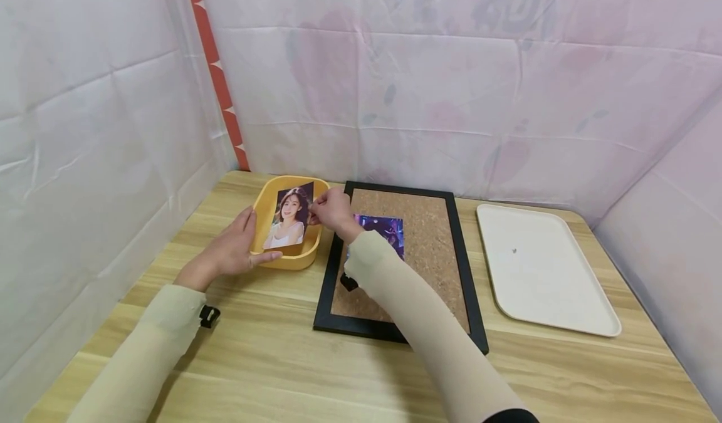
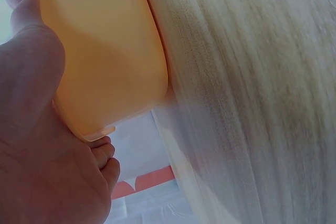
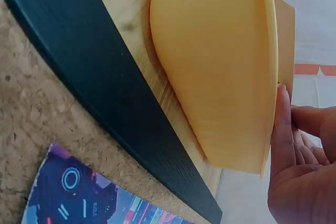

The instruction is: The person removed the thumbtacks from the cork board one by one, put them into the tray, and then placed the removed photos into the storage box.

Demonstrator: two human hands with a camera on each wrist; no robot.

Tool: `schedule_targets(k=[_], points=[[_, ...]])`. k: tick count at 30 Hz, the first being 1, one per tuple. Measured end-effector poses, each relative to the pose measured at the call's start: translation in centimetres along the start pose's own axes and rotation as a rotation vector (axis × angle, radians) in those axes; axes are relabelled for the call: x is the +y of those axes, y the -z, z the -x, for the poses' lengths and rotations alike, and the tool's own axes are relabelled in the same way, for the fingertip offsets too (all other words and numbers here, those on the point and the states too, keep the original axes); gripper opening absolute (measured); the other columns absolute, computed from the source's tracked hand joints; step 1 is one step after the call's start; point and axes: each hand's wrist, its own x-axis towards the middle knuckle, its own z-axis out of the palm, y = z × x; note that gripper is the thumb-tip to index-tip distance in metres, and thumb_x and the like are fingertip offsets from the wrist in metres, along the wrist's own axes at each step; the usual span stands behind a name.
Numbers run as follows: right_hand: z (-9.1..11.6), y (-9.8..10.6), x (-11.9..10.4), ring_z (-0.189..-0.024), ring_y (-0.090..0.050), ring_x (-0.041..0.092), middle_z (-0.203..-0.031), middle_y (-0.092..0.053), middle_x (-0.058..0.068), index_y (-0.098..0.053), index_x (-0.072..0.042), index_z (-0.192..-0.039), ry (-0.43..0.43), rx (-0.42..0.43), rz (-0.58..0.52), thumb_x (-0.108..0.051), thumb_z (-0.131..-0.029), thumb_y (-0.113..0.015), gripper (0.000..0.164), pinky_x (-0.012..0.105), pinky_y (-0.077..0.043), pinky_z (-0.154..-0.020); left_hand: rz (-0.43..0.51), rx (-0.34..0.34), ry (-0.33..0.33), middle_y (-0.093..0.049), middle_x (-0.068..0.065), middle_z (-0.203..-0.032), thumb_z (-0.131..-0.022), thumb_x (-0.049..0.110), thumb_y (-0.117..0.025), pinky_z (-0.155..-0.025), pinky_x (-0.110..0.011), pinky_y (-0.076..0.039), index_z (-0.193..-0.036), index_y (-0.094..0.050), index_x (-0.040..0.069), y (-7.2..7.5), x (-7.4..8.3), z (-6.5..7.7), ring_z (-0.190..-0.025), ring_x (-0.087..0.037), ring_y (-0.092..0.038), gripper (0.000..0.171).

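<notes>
**Wooden table (image 1: 254, 354): photo at right fingertips**

Photo (image 1: 289, 219) just left of right hand (image 1: 333, 210), tilted in the mouth of the yellow box (image 1: 290, 262), long axis running away from the person. Right hand pinches its right edge, thumb and finger together. Left hand (image 1: 234, 244) clamped on box's left side.

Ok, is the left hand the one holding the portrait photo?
No, the left hand holds the side of the yellow tub, while the right hand pinches the portrait photo near its edge.
</notes>
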Motion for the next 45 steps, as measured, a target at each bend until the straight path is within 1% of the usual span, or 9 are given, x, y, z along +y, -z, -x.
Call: schedule_targets(k=[6,11,14,18,22,26,31,37,45], points=[[-0.1,-0.1,-0.5,-0.059,-0.073,0.014,-0.071,-0.074,0.007,-0.076,-0.001,-0.083,0.059,0.022,0.15,-0.008,-0.099,-0.066,0.02,0.021,-0.056,-0.054,-0.002,0.018,-0.031,-0.001,-0.038,-0.164,-0.091,0.069,-0.063,-0.122,-0.06,-0.019,-0.155,-0.003,-0.019,0.4,0.1,0.0,-0.15,-0.054,-0.012,0.124],[0.0,-0.5,-0.5,-0.056,-0.071,0.01,-0.065,-0.073,0.003,-0.075,-0.005,-0.076,0.047,0.033,0.21,-0.01,-0.1,-0.066,0.026,0.021,-0.054,-0.053,-0.011,0.004,-0.03,-0.001,-0.038,-0.164,-0.092,0.069,-0.061,-0.122,-0.06,-0.019,-0.155,-0.002,-0.019,0.5,0.2,0.0,-0.151,-0.054,-0.012,0.124],[0.0,-0.8,-0.6,-0.057,-0.071,0.011,-0.065,-0.073,0.003,-0.073,-0.006,-0.072,0.031,0.031,0.223,-0.008,-0.1,-0.064,0.029,0.021,-0.053,-0.051,-0.009,-0.001,-0.026,-0.001,-0.038,-0.164,-0.091,0.07,-0.061,-0.122,-0.06,-0.019,-0.155,-0.002,-0.019,0.5,0.2,0.1,-0.151,-0.054,-0.012,0.124],[0.0,-1.3,-0.7,-0.059,-0.072,0.014,-0.064,-0.073,0.003,-0.069,-0.006,-0.066,0.036,0.007,0.269,-0.007,-0.1,-0.062,0.035,0.021,-0.046,-0.045,-0.013,-0.008,-0.015,0.0,-0.037,-0.164,-0.091,0.07,-0.06,-0.122,-0.06,-0.018,-0.155,-0.002,-0.018,0.4,0.1,0.2,-0.151,-0.053,-0.01,0.124],[0.0,-1.8,-0.8,-0.054,-0.069,0.013,-0.058,-0.069,0.0,-0.067,-0.006,-0.061,0.051,-0.005,0.335,-0.01,-0.101,-0.063,0.04,0.022,-0.041,-0.042,-0.019,-0.011,-0.017,0.001,-0.037,-0.164,-0.092,0.07,-0.06,-0.122,-0.06,-0.017,-0.155,-0.002,-0.018,0.4,0.1,0.3,-0.152,-0.053,-0.009,0.123],[0.0,-2.3,-0.8,-0.048,-0.064,0.013,-0.054,-0.066,0.0,-0.067,-0.006,-0.061,0.08,0.013,0.398,-0.012,-0.1,-0.065,0.039,0.021,-0.041,-0.042,-0.008,0.0,-0.028,0.001,-0.037,-0.164,-0.092,0.068,-0.061,-0.122,-0.06,-0.018,-0.155,-0.003,-0.019,0.4,0.2,0.3,-0.151,-0.053,-0.011,0.122],[0.1,-2.7,-1.1,-0.05,-0.058,0.013,-0.058,-0.062,0.001,-0.067,-0.007,-0.069,0.126,0.056,0.515,-0.015,-0.099,-0.068,0.031,0.021,-0.042,-0.044,-0.004,-0.001,-0.02,0.001,-0.036,-0.165,-0.092,0.068,-0.061,-0.122,-0.06,-0.018,-0.155,-0.003,-0.019,0.5,0.4,0.3,-0.152,-0.052,-0.01,0.121],[0.0,-2.8,-1.0,-0.049,-0.059,0.013,-0.059,-0.063,0.003,-0.068,-0.007,-0.072,0.112,0.034,0.499,-0.015,-0.101,-0.066,0.03,0.021,-0.044,-0.044,-0.008,-0.002,-0.009,0.002,-0.036,-0.165,-0.092,0.069,-0.06,-0.122,-0.06,-0.017,-0.155,-0.003,-0.018,0.3,0.2,0.2,-0.152,-0.052,-0.01,0.122],[0.2,-2.3,-1.1,-0.046,-0.059,0.011,-0.055,-0.065,0.002,-0.067,-0.005,-0.071,0.109,-0.038,0.402,-0.011,-0.104,-0.057,0.034,0.021,-0.044,-0.044,-0.017,-0.003,-0.013,0.0,-0.036,-0.165,-0.092,0.07,-0.06,-0.122,-0.059,-0.017,-0.155,-0.003,-0.018,0.1,0.1,0.2,-0.152,-0.052,-0.01,0.122]])
